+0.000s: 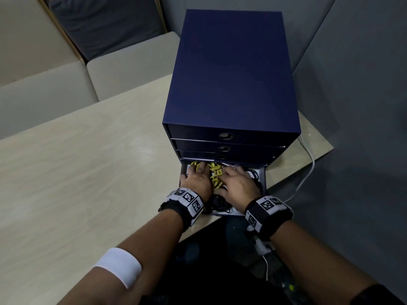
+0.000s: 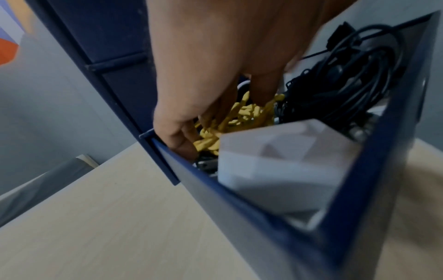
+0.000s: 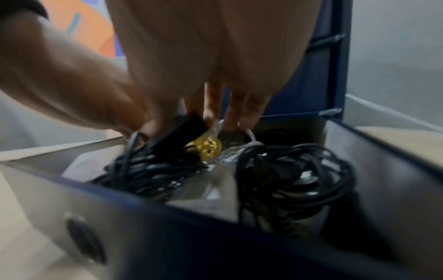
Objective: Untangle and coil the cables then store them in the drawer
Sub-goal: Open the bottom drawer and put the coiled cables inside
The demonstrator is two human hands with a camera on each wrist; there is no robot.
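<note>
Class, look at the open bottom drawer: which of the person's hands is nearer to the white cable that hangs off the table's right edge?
Right. The right hand is in the drawer's right half, on the white cable's side; the left hand is in the left half, on the yellow cable, farther away.

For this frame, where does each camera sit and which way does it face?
Head: on the head, facing forward and down at the drawer unit; both forearms, left hand and right hand show.
Left wrist: along the left hand's fingers into the open drawer.
Right wrist: along the right hand into the same drawer; the left forearm shows too.
Shared: all three show the yellow cable and black cables.
</note>
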